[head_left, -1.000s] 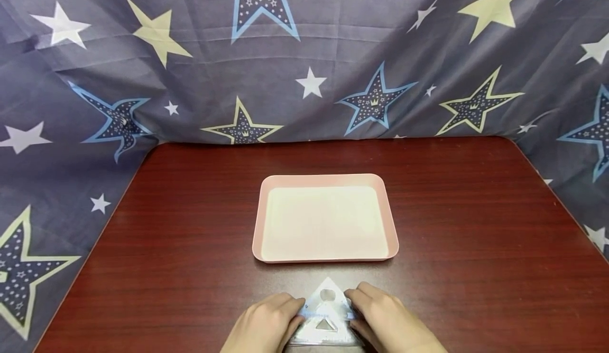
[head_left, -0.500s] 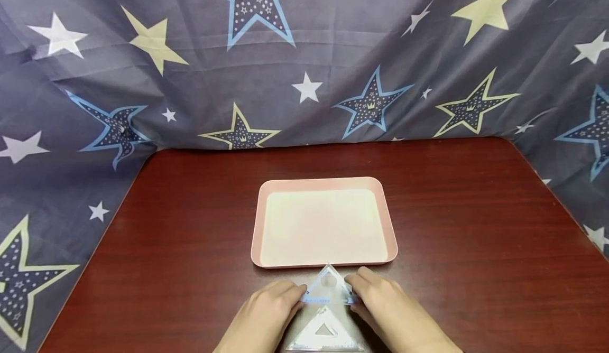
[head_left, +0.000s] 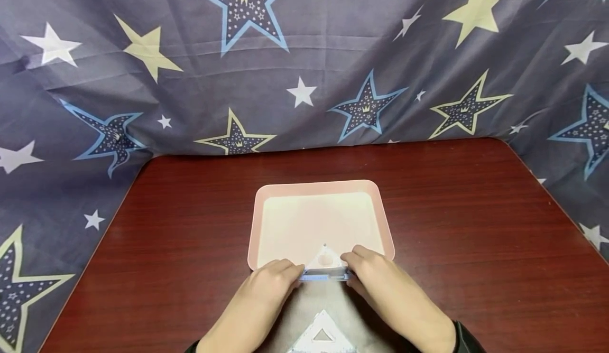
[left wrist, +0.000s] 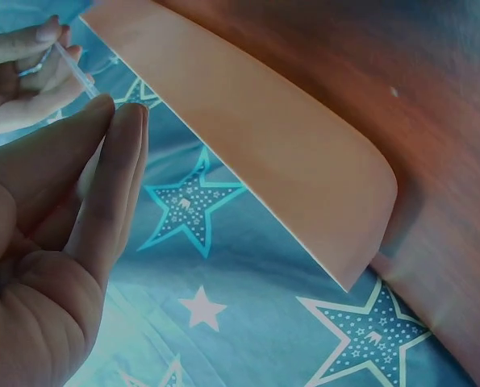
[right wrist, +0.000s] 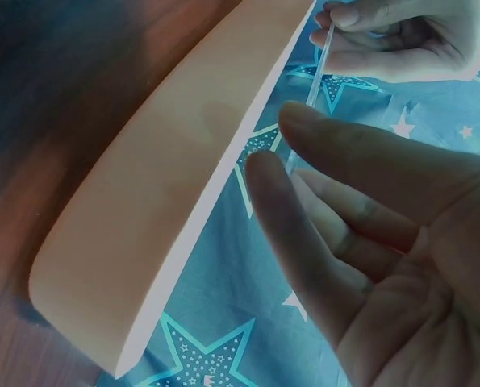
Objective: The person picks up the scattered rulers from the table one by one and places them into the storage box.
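Note:
A clear triangular set square with a blue strip along its base is held between both hands in the head view. My left hand pinches its left corner between thumb and fingers, and my right hand pinches the right corner. Its tip overlaps the front wall of the pink tray. Both wrist views show it as a thin edge, the clear strip and strip spanning from hand to hand above the tray's side. A second clear set square, with a triangular cutout, lies on the table nearer to me.
The tray has a cream inside and stands mid-table. The dark red wooden table extends around it to both sides. A grey cloth with printed stars hangs behind the table and along its sides.
Both hands have lifted the blue-striped set square off the other one and carried it forward to the tray's front edge. The second set square is now uncovered. The head view has shifted slightly.

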Tool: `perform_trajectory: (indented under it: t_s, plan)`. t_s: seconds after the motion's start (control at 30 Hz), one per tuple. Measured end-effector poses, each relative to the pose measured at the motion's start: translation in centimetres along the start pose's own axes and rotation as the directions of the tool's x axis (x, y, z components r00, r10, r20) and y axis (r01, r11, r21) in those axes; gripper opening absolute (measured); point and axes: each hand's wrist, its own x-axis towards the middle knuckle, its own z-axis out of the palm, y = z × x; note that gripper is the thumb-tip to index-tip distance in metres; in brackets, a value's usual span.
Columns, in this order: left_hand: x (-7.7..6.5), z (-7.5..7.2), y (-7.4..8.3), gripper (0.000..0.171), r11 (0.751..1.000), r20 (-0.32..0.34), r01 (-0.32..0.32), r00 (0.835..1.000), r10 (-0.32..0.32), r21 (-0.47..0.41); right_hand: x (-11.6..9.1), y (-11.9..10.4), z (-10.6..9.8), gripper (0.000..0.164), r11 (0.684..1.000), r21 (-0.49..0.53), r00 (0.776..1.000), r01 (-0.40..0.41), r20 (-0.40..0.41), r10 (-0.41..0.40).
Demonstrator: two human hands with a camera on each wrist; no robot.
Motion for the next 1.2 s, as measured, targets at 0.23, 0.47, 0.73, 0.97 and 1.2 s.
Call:
perform_trajectory:
  t_s: [0.23, 0.47, 0.73, 0.97, 1.2]
  plan:
    - [1.3, 0.0, -1.1, 0.011, 0.993, 0.043, 0.04, 0.998, -0.045, 0.109, 1.6, 1.2, 0.7, 0.024, 0.999, 0.045, 1.0, 0.013, 0.006, -0.014]
    - [2.3, 0.7, -2.4, 0.011, 0.991, 0.082, 0.081, 0.993, -0.09, 0.102, 2.7, 2.1, 1.0, 0.025, 0.996, 0.088, 0.999, 0.006, 0.047, -0.01]
    - [2.9, 1.6, -3.4, 0.014, 0.989, 0.135, 0.149, 0.98, -0.147, -0.003, 3.6, 2.9, 1.3, 0.022, 0.998, 0.058, 0.998, 0.016, 0.057, -0.019]
    - [3.1, 2.4, -4.1, 0.018, 0.98, 0.165, 0.176, 0.973, -0.159, -0.092, 4.3, 3.5, 2.2, 0.036, 0.995, 0.095, 0.993, -0.044, 0.113, 0.033]
    - [3.1, 3.1, -4.5, 0.023, 0.977, 0.172, 0.187, 0.971, -0.167, -0.103, 4.7, 3.8, 2.8, 0.038, 0.992, 0.104, 0.987, -0.074, 0.153, 0.057]
